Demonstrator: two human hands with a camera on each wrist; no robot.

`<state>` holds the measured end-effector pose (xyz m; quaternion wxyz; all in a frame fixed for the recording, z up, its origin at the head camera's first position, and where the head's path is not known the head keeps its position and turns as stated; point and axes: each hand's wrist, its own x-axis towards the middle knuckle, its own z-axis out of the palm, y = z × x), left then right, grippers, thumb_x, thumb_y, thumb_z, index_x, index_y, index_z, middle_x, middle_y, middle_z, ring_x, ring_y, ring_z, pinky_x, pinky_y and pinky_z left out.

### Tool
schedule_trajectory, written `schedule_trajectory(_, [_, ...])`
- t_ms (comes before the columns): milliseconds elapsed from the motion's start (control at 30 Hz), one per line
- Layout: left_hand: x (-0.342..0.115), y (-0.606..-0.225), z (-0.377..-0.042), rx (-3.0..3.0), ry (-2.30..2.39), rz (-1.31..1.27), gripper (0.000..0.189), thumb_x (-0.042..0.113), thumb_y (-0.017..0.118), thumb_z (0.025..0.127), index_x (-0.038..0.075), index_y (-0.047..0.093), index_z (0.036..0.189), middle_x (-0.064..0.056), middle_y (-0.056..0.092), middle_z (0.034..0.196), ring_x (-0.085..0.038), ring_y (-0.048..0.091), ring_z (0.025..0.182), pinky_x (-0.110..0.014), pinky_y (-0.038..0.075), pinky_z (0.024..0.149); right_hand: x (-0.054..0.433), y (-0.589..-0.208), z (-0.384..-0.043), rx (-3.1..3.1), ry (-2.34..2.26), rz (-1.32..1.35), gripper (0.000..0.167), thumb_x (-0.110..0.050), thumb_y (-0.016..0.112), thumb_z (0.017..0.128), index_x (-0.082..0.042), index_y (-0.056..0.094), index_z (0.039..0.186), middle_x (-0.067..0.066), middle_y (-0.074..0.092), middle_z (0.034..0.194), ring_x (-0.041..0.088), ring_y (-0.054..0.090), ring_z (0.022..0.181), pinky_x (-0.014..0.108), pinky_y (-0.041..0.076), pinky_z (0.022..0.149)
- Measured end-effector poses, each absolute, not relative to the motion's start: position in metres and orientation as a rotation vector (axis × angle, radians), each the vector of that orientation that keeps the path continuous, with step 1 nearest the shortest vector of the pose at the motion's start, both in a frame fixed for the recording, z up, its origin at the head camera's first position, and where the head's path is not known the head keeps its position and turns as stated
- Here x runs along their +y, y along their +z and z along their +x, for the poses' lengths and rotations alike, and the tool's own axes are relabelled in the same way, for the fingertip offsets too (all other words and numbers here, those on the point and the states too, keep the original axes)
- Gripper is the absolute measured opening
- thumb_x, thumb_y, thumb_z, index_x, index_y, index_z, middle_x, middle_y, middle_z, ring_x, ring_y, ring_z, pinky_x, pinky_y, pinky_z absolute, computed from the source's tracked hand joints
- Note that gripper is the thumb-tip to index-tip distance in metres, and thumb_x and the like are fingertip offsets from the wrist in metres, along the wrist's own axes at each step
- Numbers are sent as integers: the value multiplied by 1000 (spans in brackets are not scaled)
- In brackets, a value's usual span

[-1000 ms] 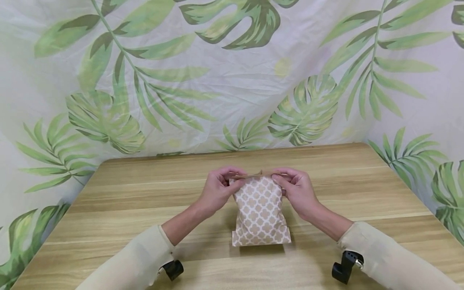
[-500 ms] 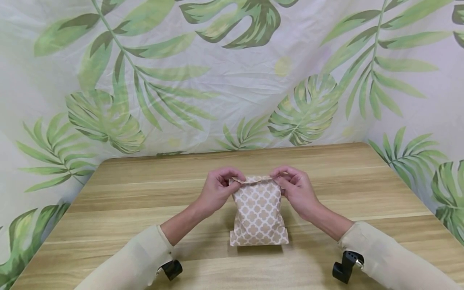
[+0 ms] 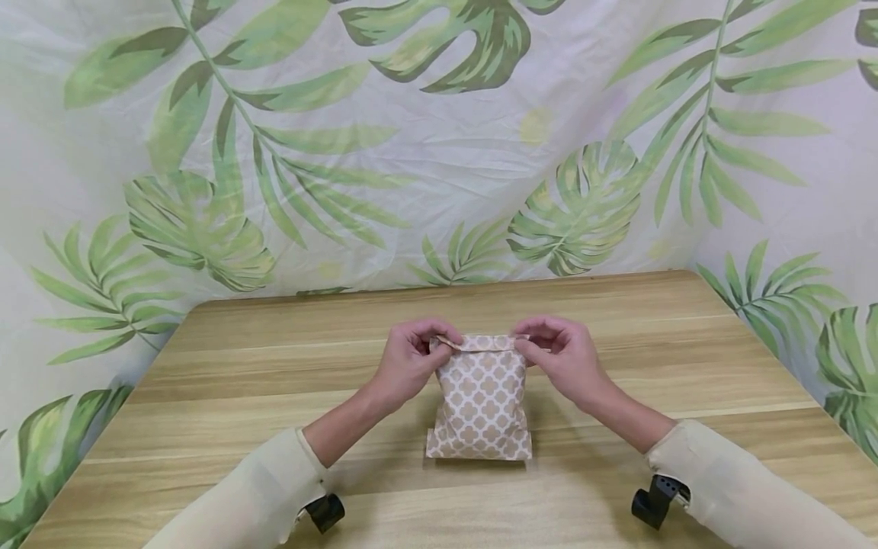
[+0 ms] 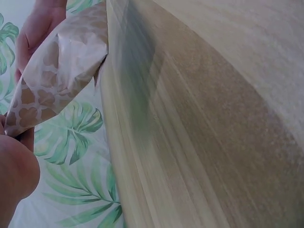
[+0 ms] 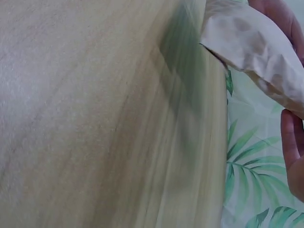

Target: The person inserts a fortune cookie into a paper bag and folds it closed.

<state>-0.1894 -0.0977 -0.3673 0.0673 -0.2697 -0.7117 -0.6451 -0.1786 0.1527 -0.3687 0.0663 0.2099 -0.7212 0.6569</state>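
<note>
A tan paper bag (image 3: 483, 400) with a white lattice pattern stands bulging over the table, its top edge folded over in a narrow flap toward me. My left hand (image 3: 411, 358) pinches the left end of that flap between thumb and fingers. At the other end, my right hand (image 3: 565, 358) pinches the right corner of the fold. The left wrist view shows the bag (image 4: 57, 71) from its side, with the left hand (image 4: 16, 166) at its top. In the right wrist view the bag (image 5: 256, 50) appears above the right hand (image 5: 294, 152). The bag's contents are hidden.
The wood-grain table (image 3: 274, 381) extends around the bag on every side. Behind it hangs a pale cloth (image 3: 439, 175) printed with green leaves. A black wrist device (image 3: 325, 511) sits under the left sleeve, and another black device (image 3: 655, 503) under the right.
The bag's brown top edge, standing between the fingers a second ago, has been folded down toward me into a patterned flap. The bag's bottom has shifted slightly left.
</note>
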Motion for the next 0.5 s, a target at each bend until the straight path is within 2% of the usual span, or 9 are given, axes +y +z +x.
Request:
schedule_trajectory(167, [-99, -367, -189, -2171, -1838, -905, 20, -18, 57, 83, -7, 73, 87, -23, 73, 87, -2, 51, 60, -16, 39, 53, 154, -366, -178, -2197, 1989, 590, 33, 13, 70, 91, 13, 65, 124, 12, 78, 92, 12, 74, 76, 30, 62, 68])
schedule_trajectory(333, [-101, -363, -187, -2274, -1641, -973, 23, -10, 55, 83, -1, 75, 86, -14, 76, 88, -5, 54, 64, -19, 43, 57, 154, -365, -177, -2207, 1952, 571, 31, 12, 71, 90, 14, 67, 120, 24, 76, 95, 12, 75, 76, 31, 62, 68])
schedule_trajectory(500, [-96, -357, -188, -2346, -1466, -1005, 12, -4, 68, 90, 3, 76, 85, -5, 74, 81, -7, 58, 65, -20, 49, 59, 152, -365, -177, -2182, 1867, 601, 24, 13, 72, 89, 14, 70, 113, 27, 75, 93, 10, 75, 75, 28, 62, 66])
